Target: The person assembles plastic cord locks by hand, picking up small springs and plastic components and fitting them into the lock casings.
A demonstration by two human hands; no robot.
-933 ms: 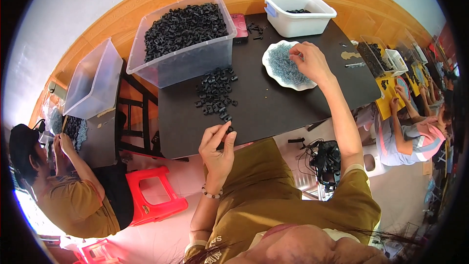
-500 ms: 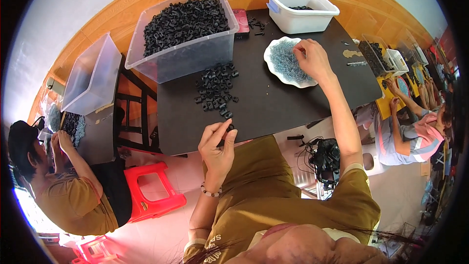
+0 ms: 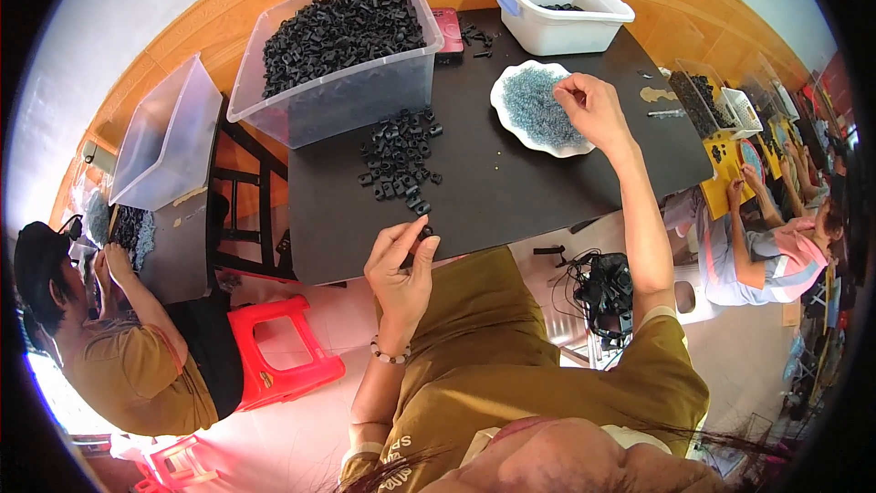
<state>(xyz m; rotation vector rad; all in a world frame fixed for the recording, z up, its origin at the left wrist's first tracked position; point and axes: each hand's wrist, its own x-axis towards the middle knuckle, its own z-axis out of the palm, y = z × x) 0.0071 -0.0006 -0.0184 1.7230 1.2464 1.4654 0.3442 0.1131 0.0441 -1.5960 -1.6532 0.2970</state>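
Observation:
My left hand [image 3: 401, 267], with a beaded bracelet at the wrist, is at the table's near edge. Its thumb and fingers pinch a small black plastic part [image 3: 425, 232]. Just beyond the fingertips lies a loose pile of similar black parts [image 3: 399, 153]. My right hand [image 3: 597, 113] is over the right side of a white scalloped plate [image 3: 499, 113] filled with tiny blue-grey beads [image 3: 538, 108]. Its fingers are pressed together; anything between them is too small or hidden to make out.
Behind the pile, a clear bin [image 3: 365, 99] heaped with black parts stands on the dark table [image 3: 511, 205]. Further back are a red box [image 3: 447, 26] and a white tub [image 3: 568, 35]. People work at both sides. A red stool [image 3: 301, 367] and tangled black cables [image 3: 610, 288] are below.
My right hand has shifted slightly right and toward me, to the plate's right side. My left hand still pinches the black part. The whole view has shifted a little.

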